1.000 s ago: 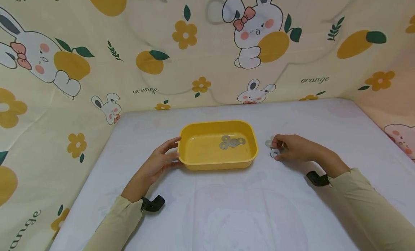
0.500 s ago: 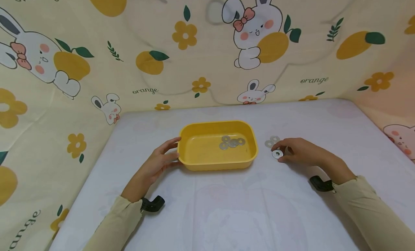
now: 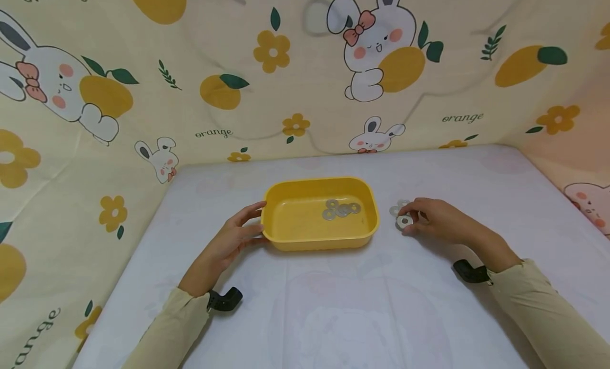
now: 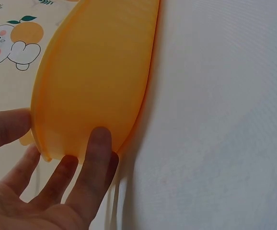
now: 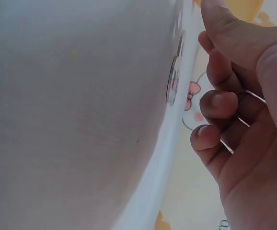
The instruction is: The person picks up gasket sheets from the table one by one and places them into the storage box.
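Note:
A yellow plastic tray (image 3: 295, 221) lies on the table, with several flat metal washers (image 3: 342, 210) in its right half. My left hand (image 3: 229, 239) rests spread against the tray's left end; in the left wrist view its extended fingers (image 4: 100, 143) touch the end wall. To the right of the tray, my right hand (image 3: 443, 219) pinches a metal washer (image 3: 404, 222) between thumb and fingertips, low over the table. Further loose washers (image 3: 395, 210) lie just beyond it, partly hidden by the fingers. The right wrist view shows washers (image 5: 173, 84) edge-on beside the hand; the pinched one is not clear there.
A white cloth (image 3: 333, 305) covers the table. Behind and to the left stands a cream curtain (image 3: 267, 104) printed with rabbits and oranges; a pinkish one (image 3: 572, 157) hangs at the right. Black cameras (image 3: 469, 271) sit on both wrists.
My right hand and the pinched washer shift slightly right and nearer, then back left and away, covering more of the loose washers. The left hand and tray stay still.

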{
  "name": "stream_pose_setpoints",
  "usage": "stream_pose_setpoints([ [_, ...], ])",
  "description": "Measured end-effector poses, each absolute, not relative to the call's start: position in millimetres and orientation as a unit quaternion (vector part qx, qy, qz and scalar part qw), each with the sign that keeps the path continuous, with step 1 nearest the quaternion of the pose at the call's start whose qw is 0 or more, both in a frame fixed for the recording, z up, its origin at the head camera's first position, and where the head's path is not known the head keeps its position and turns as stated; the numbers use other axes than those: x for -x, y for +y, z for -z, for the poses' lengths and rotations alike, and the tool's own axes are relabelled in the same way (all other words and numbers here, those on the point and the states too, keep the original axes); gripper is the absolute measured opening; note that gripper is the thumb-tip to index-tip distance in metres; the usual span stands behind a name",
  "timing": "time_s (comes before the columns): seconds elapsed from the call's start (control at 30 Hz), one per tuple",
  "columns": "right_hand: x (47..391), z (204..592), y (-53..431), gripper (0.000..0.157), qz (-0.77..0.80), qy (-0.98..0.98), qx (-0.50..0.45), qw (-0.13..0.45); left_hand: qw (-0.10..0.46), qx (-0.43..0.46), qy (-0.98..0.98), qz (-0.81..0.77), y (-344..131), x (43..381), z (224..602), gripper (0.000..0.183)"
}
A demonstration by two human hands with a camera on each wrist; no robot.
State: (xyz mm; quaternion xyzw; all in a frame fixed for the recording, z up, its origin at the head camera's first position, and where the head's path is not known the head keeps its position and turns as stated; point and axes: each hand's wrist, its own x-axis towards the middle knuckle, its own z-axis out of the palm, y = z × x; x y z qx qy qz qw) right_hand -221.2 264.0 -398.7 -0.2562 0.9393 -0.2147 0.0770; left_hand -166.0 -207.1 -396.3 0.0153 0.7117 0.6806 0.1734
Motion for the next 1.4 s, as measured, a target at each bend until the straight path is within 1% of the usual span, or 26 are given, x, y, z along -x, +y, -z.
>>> stream_pose_setpoints([
  [0.23, 220.6, 399.1, 262.8, 0.036, 0.217, 0.939, 0.258, 0.064, 0.175, -0.016, 0.71, -0.682, -206.4, 165.9, 394.8, 0.062],
  [0.6, 220.1, 397.3, 262.4, 0.037, 0.226, 0.938, 0.257, 0.062, 0.174, -0.009, 0.713, -0.679, -206.8, 165.8, 395.6, 0.061],
  [0.97, 222.2, 389.9, 260.7, 0.038, 0.221, 0.938, 0.266, 0.037, 0.175, -0.014, 0.711, -0.681, -207.8, 166.2, 396.8, 0.062],
  [1.17, 225.3, 386.6, 259.2, 0.038, 0.223, 0.937, 0.267, 0.034, 0.174, -0.013, 0.712, -0.68, -207.5, 165.9, 396.5, 0.062],
  [1.4, 225.5, 379.2, 255.8, 0.036, 0.224, 0.933, 0.28, 0.02, 0.174, -0.017, 0.709, -0.683, -207.0, 165.6, 395.4, 0.061],
])
